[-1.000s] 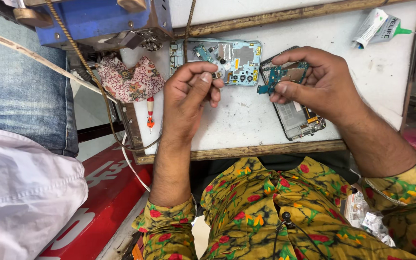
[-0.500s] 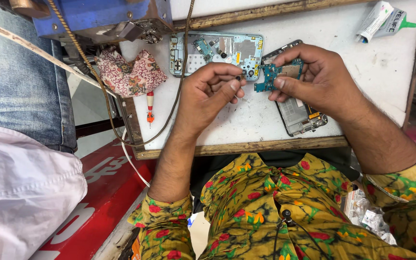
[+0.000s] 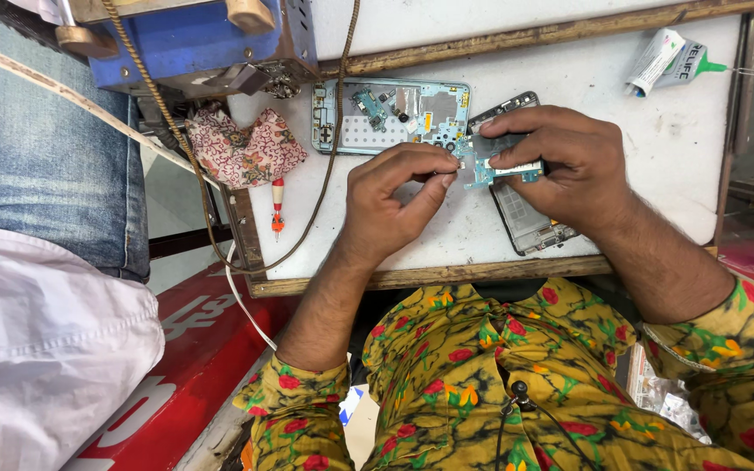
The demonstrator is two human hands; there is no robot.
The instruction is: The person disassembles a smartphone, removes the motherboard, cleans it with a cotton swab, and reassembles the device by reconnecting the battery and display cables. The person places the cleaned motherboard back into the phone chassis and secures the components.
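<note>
Bench (image 3: 700,148): white top, wooden rim | frame (image 3: 390,115): pale blue, flat at rear centre | phone (image 3: 530,218): just right of frame | cloth (image 3: 242,148): left of frame | screwdriver (image 3: 277,202): below cloth | tube (image 3: 661,61): well right of frame

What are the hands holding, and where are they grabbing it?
Both hands hold a small teal circuit board. The right hand pins its right part with the fingers; the left hand pinches its left edge.
</note>
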